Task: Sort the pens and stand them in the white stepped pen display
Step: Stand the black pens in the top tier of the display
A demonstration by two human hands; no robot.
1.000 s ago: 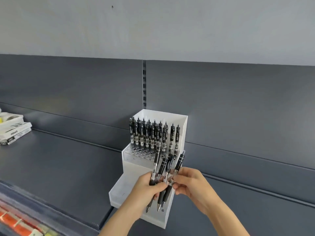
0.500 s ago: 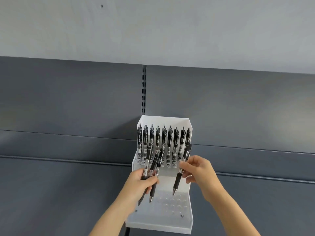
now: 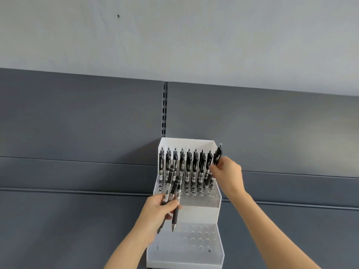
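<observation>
The right hand pinches one black pen between thumb and fingers, at the right end of the upper row in the white display. The pen is a little tilted, top to the right. Its tip is hidden behind the fingers, so I cannot tell if it is already in a hole. The left hand grips a bundle of about three pens in front of the display's left side, tips down above the lower step, whose holes are empty.

I judge the step in hand is to put this pen in the last free place of the upper row. The danger is the tilt: if the tip misses the hole, it can slide on the step, or the pen can push its neighbour and make several lean. The right wall is very close, so the fingers have little room. Also, the bundle is fanned out and held only near its middle, so one pen can slip down onto the shelf if the grip becomes loose
</observation>
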